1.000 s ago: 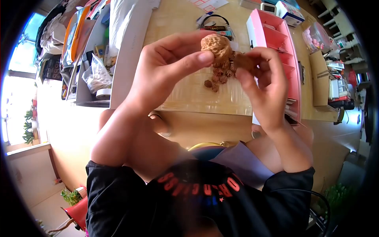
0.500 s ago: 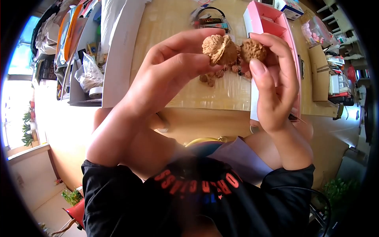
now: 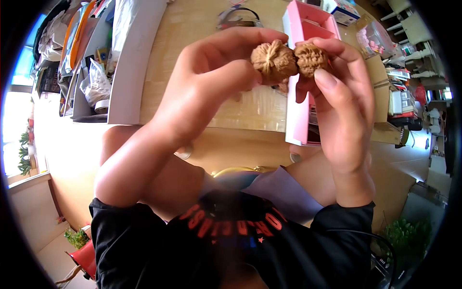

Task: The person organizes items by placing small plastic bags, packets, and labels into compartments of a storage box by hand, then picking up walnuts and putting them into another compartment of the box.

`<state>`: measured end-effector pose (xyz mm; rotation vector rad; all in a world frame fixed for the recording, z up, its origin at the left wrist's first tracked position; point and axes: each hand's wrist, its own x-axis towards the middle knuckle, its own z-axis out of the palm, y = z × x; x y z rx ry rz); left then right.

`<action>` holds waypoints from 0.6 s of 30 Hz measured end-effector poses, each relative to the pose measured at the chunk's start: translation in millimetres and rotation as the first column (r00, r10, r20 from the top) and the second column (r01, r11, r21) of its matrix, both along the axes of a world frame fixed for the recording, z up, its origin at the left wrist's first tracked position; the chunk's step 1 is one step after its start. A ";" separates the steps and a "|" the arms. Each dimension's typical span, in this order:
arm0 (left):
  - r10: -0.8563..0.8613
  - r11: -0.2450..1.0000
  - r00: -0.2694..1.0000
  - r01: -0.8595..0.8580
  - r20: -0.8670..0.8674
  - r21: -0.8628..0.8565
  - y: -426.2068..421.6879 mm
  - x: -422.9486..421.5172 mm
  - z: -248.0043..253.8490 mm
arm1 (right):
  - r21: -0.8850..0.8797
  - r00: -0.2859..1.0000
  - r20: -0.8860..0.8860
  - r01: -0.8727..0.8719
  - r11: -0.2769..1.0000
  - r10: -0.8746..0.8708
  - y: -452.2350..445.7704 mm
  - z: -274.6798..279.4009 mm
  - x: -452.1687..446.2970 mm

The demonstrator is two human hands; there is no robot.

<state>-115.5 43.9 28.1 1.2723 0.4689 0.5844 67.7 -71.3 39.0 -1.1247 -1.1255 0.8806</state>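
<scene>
Closer now, the big round brown bumpy walnut (image 3: 273,62) and the small round brown bumpy walnut (image 3: 311,60) have come together and look like they touch, near 1 o'clock. The left hand (image 3: 204,79) has its grip pinching the big walnut. The right hand (image 3: 344,111) grips the small one, at 3 o'clock from it. Behind, a long pink box (image 3: 294,123) sits on a shiny tan counter (image 3: 250,113).

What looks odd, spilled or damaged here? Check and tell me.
Nothing stands out. The larger walnut in the left hand and the smaller walnut in the right hand look whole on the sides in view, and the pink box shows no visible damage. The nuts behind are mostly hidden, so I can't judge those.
</scene>
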 end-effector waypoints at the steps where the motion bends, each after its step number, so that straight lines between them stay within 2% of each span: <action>1: -0.004 1.000 0.999 0.004 0.048 0.012 -3.4 4.7 0.6 | -0.032 0.999 -0.037 -0.023 0.999 0.022 -3.6 7.5 4.3; 3: -0.016 0.999 0.991 0.011 0.135 0.036 -9.5 13.1 1.3 | 0.022 0.999 0.032 -0.035 0.999 0.034 -5.1 10.6 16.7; 5: -0.037 0.997 0.994 0.030 0.104 0.064 -11.1 18.7 -0.9 | 0.079 0.993 0.114 -0.054 0.995 0.045 -4.9 10.5 30.7; 7: -0.045 0.995 0.996 0.037 0.081 0.094 -8.8 22.9 -3.5 | 0.042 0.988 0.133 -0.085 0.996 0.079 -5.8 9.5 46.8; 8: -0.053 0.998 0.997 0.050 0.061 0.046 -8.9 24.7 -4.2 | -0.005 0.984 0.151 -0.100 0.995 0.100 -8.1 9.4 53.9; 11: -0.027 0.985 0.986 -0.002 0.163 0.175 -14.8 42.5 -15.5 | -0.107 0.969 0.202 -0.121 0.987 0.141 -12.7 11.2 73.1; 13: -0.066 0.976 0.991 0.040 0.115 0.213 -15.1 52.7 -20.5 | -0.148 0.964 0.227 -0.104 0.984 0.136 -17.6 11.7 82.8; 16: -0.089 0.907 0.996 0.084 -0.007 0.413 -13.5 67.8 -30.4 | -0.072 0.891 0.444 -0.073 0.995 0.097 -19.0 4.8 103.0; 18: 0.031 0.800 0.999 -0.001 -0.039 0.599 -16.8 73.0 -39.1 | -0.071 0.790 0.607 -0.054 0.996 0.086 -21.4 0.7 111.2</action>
